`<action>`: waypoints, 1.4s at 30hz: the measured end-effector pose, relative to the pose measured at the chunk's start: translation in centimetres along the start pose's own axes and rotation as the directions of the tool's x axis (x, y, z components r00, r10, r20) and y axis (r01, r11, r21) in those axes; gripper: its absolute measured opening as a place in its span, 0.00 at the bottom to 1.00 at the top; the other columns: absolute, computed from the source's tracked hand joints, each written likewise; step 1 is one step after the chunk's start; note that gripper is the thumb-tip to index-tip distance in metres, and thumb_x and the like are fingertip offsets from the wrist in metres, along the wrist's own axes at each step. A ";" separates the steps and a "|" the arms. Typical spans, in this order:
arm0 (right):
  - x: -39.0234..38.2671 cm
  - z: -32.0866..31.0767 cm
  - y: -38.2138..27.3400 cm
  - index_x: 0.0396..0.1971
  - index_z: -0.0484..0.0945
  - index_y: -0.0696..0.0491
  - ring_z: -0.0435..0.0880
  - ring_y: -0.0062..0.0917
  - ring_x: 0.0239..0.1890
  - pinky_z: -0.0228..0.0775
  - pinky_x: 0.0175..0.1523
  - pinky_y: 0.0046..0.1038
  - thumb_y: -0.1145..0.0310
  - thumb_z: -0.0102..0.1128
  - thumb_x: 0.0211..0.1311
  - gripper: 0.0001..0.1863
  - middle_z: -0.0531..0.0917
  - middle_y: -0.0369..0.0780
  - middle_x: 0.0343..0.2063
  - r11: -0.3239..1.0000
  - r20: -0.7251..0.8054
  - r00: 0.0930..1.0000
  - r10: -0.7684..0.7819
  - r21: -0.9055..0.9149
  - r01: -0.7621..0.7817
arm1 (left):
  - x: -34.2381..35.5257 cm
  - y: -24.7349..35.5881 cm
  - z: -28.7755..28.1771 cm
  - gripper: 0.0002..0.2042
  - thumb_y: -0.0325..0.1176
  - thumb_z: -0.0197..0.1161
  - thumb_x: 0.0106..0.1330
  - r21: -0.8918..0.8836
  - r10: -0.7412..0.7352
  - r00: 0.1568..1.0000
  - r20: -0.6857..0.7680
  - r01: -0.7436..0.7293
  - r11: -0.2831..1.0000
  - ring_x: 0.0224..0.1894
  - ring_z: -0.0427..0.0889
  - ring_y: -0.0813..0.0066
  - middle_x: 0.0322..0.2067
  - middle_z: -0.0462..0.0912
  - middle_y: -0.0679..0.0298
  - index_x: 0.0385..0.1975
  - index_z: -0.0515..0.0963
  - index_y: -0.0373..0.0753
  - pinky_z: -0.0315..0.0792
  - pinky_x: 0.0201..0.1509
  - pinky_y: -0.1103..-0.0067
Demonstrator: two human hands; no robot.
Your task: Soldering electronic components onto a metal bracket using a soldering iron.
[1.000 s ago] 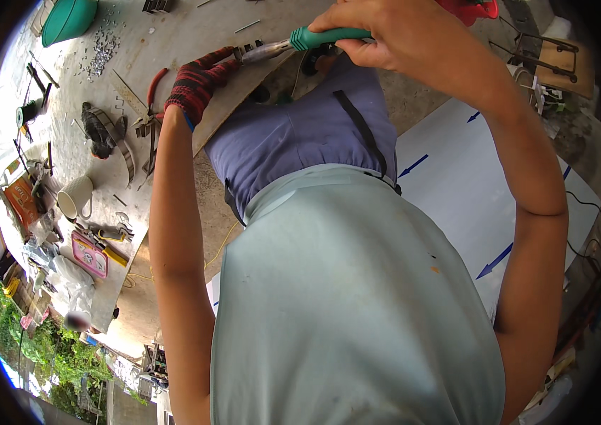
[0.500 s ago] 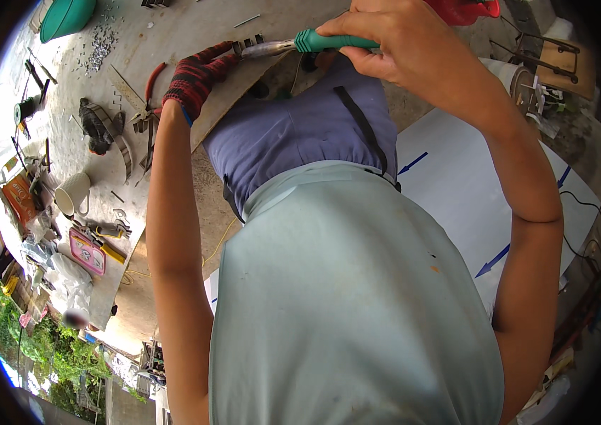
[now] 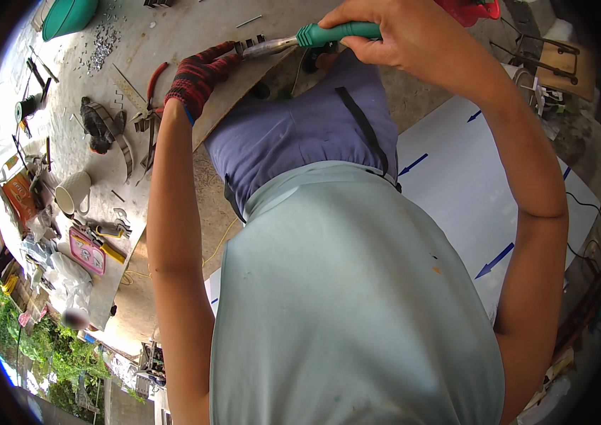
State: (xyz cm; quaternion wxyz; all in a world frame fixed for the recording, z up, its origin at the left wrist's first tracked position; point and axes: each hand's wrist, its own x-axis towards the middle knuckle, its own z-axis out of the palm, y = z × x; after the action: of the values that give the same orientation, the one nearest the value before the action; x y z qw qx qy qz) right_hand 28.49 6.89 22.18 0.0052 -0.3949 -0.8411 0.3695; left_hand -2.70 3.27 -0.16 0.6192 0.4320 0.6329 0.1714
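Note:
My left hand (image 3: 200, 74), in a red and black knit glove, rests on the edge of a grey board (image 3: 194, 28) at the top of the view and pinches a small metal piece (image 3: 249, 45) there. My right hand (image 3: 399, 32) is bare and closed around the green handles of a pair of pliers (image 3: 314, 37). The metal jaws of the pliers point left and meet the small piece at the gloved fingertips. My pale shirt and blue trousers fill the middle of the view.
On the board lie red-handled snips (image 3: 150, 106), a white mug (image 3: 72, 193), a green bowl (image 3: 66, 15), a pink box (image 3: 89, 252), loose staples and other tools. A white sheet with blue arrows (image 3: 484, 184) lies on the ground at right. A red tub (image 3: 472, 8) sits at top right.
Both hands have shifted slightly up and right together at the board's edge. The pliers stay in the right hand and their jaws stay against the piece in the gloved fingers.

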 end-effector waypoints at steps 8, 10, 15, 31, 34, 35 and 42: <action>0.6 -0.7 -0.3 0.46 0.85 0.64 0.85 0.44 0.37 0.76 0.46 0.38 0.70 0.64 0.57 0.19 0.84 0.53 0.34 1.000 0.020 1.000 -0.011 0.029 0.010 | -0.4 0.7 0.0 0.23 0.40 0.69 0.70 0.078 -0.033 0.999 0.008 0.032 0.996 0.36 0.76 0.84 0.43 0.88 0.71 0.63 0.80 0.43 0.75 0.46 0.82; 0.7 -0.8 -0.3 0.47 0.85 0.64 0.85 0.45 0.38 0.76 0.46 0.38 0.69 0.64 0.56 0.20 0.85 0.53 0.35 1.000 0.040 0.999 0.000 0.007 -0.001 | -0.3 0.6 0.0 0.22 0.40 0.69 0.70 0.077 -0.028 1.000 0.007 0.028 0.997 0.36 0.76 0.84 0.43 0.88 0.72 0.63 0.81 0.43 0.75 0.47 0.82; 0.7 -0.8 -0.6 0.47 0.85 0.64 0.85 0.44 0.37 0.76 0.46 0.38 0.69 0.64 0.56 0.20 0.85 0.53 0.34 0.999 0.043 0.999 0.024 0.031 -0.026 | -0.3 0.3 0.0 0.22 0.40 0.69 0.70 0.057 -0.030 0.999 0.014 0.029 0.998 0.36 0.76 0.84 0.43 0.88 0.72 0.63 0.81 0.43 0.75 0.47 0.82; -0.5 0.1 -1.1 0.46 0.86 0.59 0.84 0.45 0.34 0.76 0.42 0.40 0.70 0.63 0.58 0.17 0.83 0.50 0.31 0.999 -0.029 0.999 0.024 -0.027 -0.025 | -0.4 0.5 0.1 0.22 0.40 0.70 0.70 0.034 -0.046 0.999 0.008 0.046 0.998 0.39 0.77 0.84 0.43 0.87 0.71 0.62 0.81 0.42 0.74 0.48 0.82; -0.5 0.2 -1.1 0.47 0.86 0.59 0.84 0.44 0.34 0.76 0.41 0.40 0.70 0.63 0.58 0.17 0.83 0.50 0.31 0.999 -0.026 0.999 0.031 -0.036 -0.032 | -0.4 0.5 0.1 0.22 0.40 0.70 0.69 0.045 -0.044 0.999 0.004 0.044 0.998 0.39 0.77 0.84 0.43 0.87 0.71 0.62 0.81 0.42 0.74 0.48 0.82; -0.5 0.3 -1.2 0.47 0.86 0.59 0.84 0.44 0.34 0.76 0.41 0.40 0.70 0.63 0.58 0.17 0.83 0.50 0.31 0.999 -0.025 0.999 0.031 -0.035 -0.032 | -0.4 0.3 0.0 0.23 0.40 0.70 0.69 0.044 -0.042 0.999 0.008 0.042 0.998 0.38 0.77 0.83 0.43 0.87 0.71 0.62 0.81 0.42 0.74 0.48 0.82; -0.6 0.5 -0.9 0.47 0.85 0.60 0.83 0.43 0.34 0.75 0.41 0.39 0.70 0.63 0.59 0.17 0.82 0.49 0.31 1.000 -0.024 1.000 0.018 -0.020 -0.018 | -0.3 0.5 0.0 0.23 0.40 0.70 0.69 0.072 -0.036 0.999 -0.002 0.036 0.997 0.37 0.77 0.83 0.42 0.88 0.71 0.62 0.81 0.41 0.75 0.48 0.82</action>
State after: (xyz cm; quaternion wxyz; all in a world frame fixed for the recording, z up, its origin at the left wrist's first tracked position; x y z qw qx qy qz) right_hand 28.10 5.80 22.55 0.0077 -0.4069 -0.8411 0.3564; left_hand -2.56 3.33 0.36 0.6059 0.4426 0.6466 0.1375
